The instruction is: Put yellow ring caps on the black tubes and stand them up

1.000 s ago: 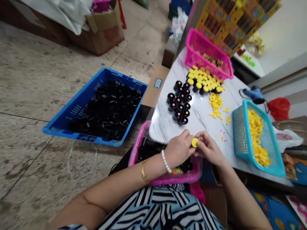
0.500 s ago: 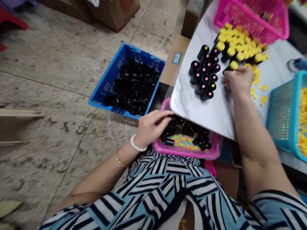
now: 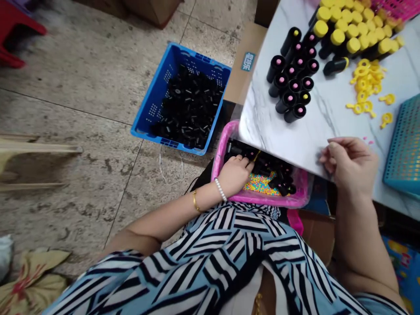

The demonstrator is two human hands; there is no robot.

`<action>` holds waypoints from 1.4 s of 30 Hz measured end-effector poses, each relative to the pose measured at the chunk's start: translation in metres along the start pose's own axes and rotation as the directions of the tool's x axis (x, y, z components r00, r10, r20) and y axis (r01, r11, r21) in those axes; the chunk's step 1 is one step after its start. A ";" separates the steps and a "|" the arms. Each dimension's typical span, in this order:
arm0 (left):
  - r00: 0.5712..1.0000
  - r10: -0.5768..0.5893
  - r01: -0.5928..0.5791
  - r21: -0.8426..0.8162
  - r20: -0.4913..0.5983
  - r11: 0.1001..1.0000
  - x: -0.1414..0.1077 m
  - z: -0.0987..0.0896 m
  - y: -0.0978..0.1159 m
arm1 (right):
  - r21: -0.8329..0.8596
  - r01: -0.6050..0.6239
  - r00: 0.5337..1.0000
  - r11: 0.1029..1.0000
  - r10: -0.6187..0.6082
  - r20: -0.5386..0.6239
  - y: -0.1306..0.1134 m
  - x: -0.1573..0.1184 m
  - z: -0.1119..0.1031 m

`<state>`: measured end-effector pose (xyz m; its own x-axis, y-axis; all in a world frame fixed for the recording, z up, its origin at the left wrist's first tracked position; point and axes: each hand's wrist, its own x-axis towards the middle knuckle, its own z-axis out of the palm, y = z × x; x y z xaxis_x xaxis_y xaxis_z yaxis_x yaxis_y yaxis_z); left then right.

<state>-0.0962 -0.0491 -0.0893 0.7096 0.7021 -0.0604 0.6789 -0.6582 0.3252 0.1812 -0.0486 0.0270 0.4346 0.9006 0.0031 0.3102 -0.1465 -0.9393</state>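
Observation:
My left hand (image 3: 235,175) reaches into the pink basket (image 3: 216,162) on my lap, its fingertips among black tubes that lie over small coloured beads (image 3: 262,183). What those fingers hold, if anything, is hidden. Over the near edge of the marble-patterned table (image 3: 269,120), my right hand (image 3: 351,164) has its fingers curled; what is in them cannot be made out. Beyond it stand black tubes with pink or yellow centres (image 3: 290,98) and several yellow-capped tubes (image 3: 352,30). One black tube with a yellow end (image 3: 335,66) lies on its side beside loose yellow ring pieces (image 3: 365,83).
A blue crate (image 3: 141,118) of black parts stands on the floor at the left, with a cardboard flap (image 3: 238,81) between it and the table. At the right is a teal basket (image 3: 402,153). A pink basket (image 3: 405,6) sits at the table's far side.
My left hand has moved from the basket's rim down into it. My right hand has left the yellow-capped tube, which now lies on its side, and come back to the near table edge.

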 end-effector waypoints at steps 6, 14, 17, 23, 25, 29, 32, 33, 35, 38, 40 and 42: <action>0.992 0.008 0.005 -0.108 0.122 0.994 0.021 0.003 0.008 | -0.007 0.049 0.999 0.999 -0.049 0.006 0.009 -0.027 -0.018; 0.908 0.131 0.105 -0.518 0.399 0.849 0.021 0.014 0.004 | 0.027 0.025 0.999 0.999 -0.026 0.040 0.013 -0.027 -0.028; 0.913 0.205 -0.093 -0.308 0.354 0.947 0.018 0.014 0.005 | -0.013 0.049 0.998 0.999 -0.048 0.047 0.010 -0.028 -0.025; 0.839 0.335 -0.342 -0.062 0.429 0.938 0.022 0.013 0.011 | -0.037 0.030 0.999 0.999 -0.028 0.042 0.008 -0.031 -0.024; 0.827 0.329 -0.360 -0.021 0.455 0.933 0.026 0.018 0.016 | -0.042 0.031 0.999 0.999 -0.029 0.046 0.009 -0.032 -0.025; 0.807 0.386 -0.413 -0.039 0.446 0.910 0.035 0.028 0.027 | -0.030 0.001 0.999 1.000 0.000 0.047 0.008 -0.035 -0.026; 0.791 0.441 -0.433 -0.121 0.425 0.893 0.040 0.032 0.029 | -0.031 0.001 0.999 1.000 0.001 0.043 0.004 -0.037 -0.028; 0.798 0.452 -0.431 -0.145 0.399 0.890 0.041 0.033 0.029 | -0.033 0.009 0.999 0.999 -0.008 0.037 0.003 -0.037 -0.029; 0.804 0.481 -0.443 -0.188 0.351 0.877 0.041 0.036 0.026 | -0.031 0.023 1.000 0.999 -0.023 0.010 0.002 -0.038 -0.033; 0.779 0.531 -0.477 -0.234 0.334 0.847 0.038 0.041 0.021 | -0.007 0.013 0.999 1.000 -0.013 -0.029 0.005 -0.037 -0.037; 0.781 0.531 -0.475 -0.239 0.328 0.847 0.037 0.042 0.018 | 0.025 -0.022 0.999 0.999 0.023 -0.027 0.008 -0.036 -0.040; 0.798 0.520 -0.460 -0.249 0.306 0.852 0.037 0.041 0.014 | 0.054 -0.057 0.998 0.997 0.058 -0.004 0.010 -0.036 -0.041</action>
<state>-0.0525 -0.0430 -0.1257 0.9766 0.1345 -0.1679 0.2053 -0.8165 0.5395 0.2033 -0.0991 0.0315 0.4555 0.8888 -0.0497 0.2389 -0.1758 -0.9550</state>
